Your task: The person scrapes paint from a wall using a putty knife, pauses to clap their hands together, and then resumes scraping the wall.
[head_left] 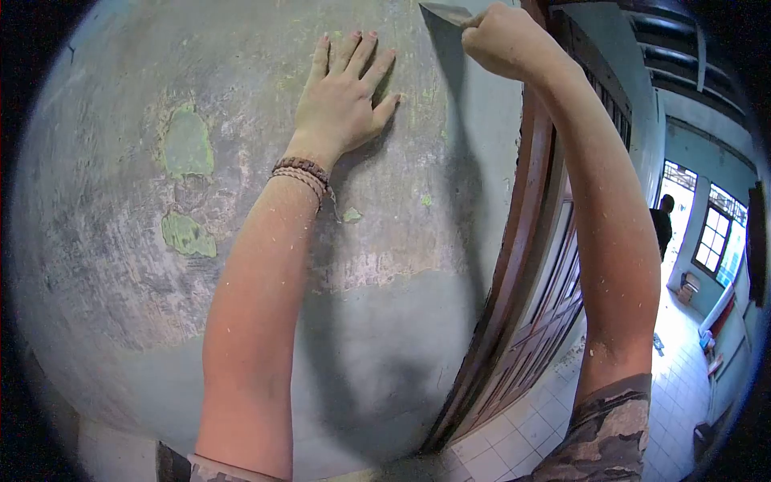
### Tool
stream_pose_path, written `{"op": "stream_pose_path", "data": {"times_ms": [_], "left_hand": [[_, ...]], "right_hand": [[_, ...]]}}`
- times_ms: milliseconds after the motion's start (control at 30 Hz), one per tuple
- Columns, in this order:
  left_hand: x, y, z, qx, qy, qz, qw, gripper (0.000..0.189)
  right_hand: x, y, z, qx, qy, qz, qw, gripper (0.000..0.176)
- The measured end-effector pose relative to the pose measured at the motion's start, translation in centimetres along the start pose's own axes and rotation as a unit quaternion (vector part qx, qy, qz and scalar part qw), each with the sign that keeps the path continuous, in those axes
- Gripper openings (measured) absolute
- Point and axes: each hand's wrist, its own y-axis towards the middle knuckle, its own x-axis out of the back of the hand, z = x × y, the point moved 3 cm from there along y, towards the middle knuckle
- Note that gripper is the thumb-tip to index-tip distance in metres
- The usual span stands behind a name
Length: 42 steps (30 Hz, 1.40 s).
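Observation:
My left hand (341, 100) lies flat against the wall (377, 337) with its fingers spread; braided bracelets (303, 174) circle that wrist. Higher up and to the right, my right hand (507, 42) is closed around the handle of a putty knife (446, 14). Its metal blade points left along the wall, near the top of the view. The upper wall is rough and scraped, with flaking pale green paint patches (187, 143) to the left of my left arm. Below a ragged edge the surface is smoother grey-green paint. Small flakes dot both forearms.
A brown wooden door frame (514, 241) borders the wall on the right, beside a panelled door (546, 297). Beyond it, a tiled floor (498, 454) runs to a bright doorway, where a person in dark clothing (662, 227) stands near a barred window (712, 233).

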Motion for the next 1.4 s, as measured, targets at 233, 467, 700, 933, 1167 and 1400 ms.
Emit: {"op": "stream_pose_path", "data": {"times_ms": [233,467,700,933,1167,1400], "left_hand": [[-0.1,-0.1,0.1,0.004,0.002,0.004,1.0,0.057],[-0.1,-0.1,0.1,0.002,-0.004,-0.002,1.0,0.056],[0.2,0.2,0.0,0.004,0.005,0.005,1.0,0.057],[0.6,-0.6,0.1,0.016,-0.006,0.013,1.0,0.056],[0.5,-1.0,0.1,0.016,-0.017,0.026,0.999,0.058],[0.7,-1.2,0.0,0.019,-0.02,0.032,0.999,0.059]], "right_hand": [[-1.4,-0.2,-0.6,0.08,0.036,-0.052,0.995,0.032],[-2.0,0.6,-1.9,0.093,0.042,-0.08,0.992,0.036],[-2.2,1.9,-1.2,0.114,0.051,-0.105,0.987,0.037],[-1.4,0.7,-0.8,0.074,0.089,-0.051,0.992,0.036],[-1.8,2.4,-1.1,0.055,0.139,-0.1,0.984,0.036],[-1.4,5.5,-2.6,0.128,0.074,-0.106,0.983,0.035]]}}
